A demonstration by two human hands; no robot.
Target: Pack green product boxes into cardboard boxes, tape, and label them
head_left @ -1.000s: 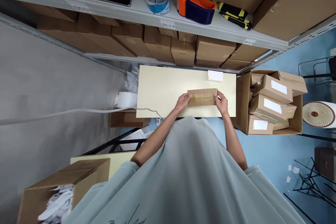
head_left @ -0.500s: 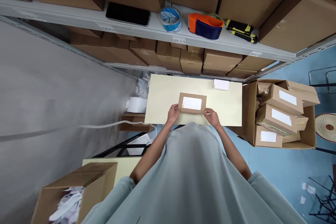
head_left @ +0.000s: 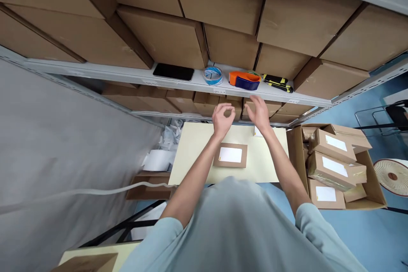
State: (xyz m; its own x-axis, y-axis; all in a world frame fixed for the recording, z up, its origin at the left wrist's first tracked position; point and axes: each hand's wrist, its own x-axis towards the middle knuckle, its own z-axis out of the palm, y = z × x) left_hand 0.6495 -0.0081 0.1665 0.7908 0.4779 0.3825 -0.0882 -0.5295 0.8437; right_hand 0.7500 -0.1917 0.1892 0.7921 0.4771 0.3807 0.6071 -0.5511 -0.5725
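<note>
A flat brown cardboard box [head_left: 230, 162] with a white label on top lies on the pale yellow table [head_left: 194, 144], untouched by either hand. Beyond it, my left hand [head_left: 223, 120] is raised in front of the shelf, its fingers loosely curved and bowed away from the thumb, holding nothing. My right hand [head_left: 259, 112] is up beside it, empty, with thumb and fingers apart. Closest above the hands on the shelf edge are an orange and dark blue tape dispenser [head_left: 245, 80] and a blue and white tape roll [head_left: 213, 75]. A small stack of white labels [head_left: 257, 131] is partly hidden by my right forearm.
A black phone [head_left: 174, 72] and black-yellow cutters [head_left: 278, 83] share the shelf [head_left: 127, 75] with large cartons. Right of the table stands an open carton [head_left: 379, 193] of labelled boxes. A white roll [head_left: 157, 160] and a pale cable [head_left: 127, 187] are at left.
Both hands have let go of the labelled box and moved up and forward towards the shelf. The box stays on the table. The view has tilted up, showing more of the shelf.
</note>
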